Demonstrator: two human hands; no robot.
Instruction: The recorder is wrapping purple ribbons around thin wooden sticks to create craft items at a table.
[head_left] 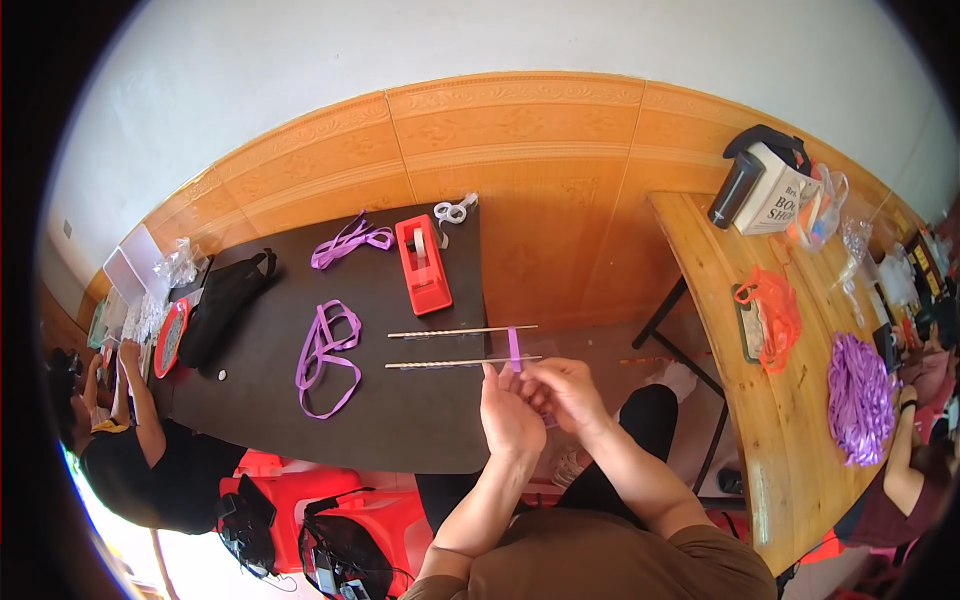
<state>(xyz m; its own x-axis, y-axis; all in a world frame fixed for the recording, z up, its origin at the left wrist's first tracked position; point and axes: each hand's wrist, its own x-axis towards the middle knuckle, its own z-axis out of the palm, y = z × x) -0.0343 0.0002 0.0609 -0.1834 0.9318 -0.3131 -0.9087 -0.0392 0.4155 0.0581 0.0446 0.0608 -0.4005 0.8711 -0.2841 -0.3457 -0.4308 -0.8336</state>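
Two thin sticks lie side by side on the dark table, the far stick [455, 331] and the near stick [440, 364], their right ends jutting past the table's right edge. A purple ribbon [514, 345] crosses between them near those ends. Close to the near stick, my left hand [512, 415] is curled with its thumb up by the stick; its other fingers are partly hidden. My right hand [568, 392] is closed in a pinch at the ribbon's near end. A bit of purple shows between the hands.
On the dark table [420, 430] are a red tape dispenser [428, 280], tape rolls [450, 212], purple ribbon pieces [330, 350] and a black pouch [225, 310]. A wooden table [740, 400] at right bears a purple ribbon bundle [860, 400]. Other people sit at both sides.
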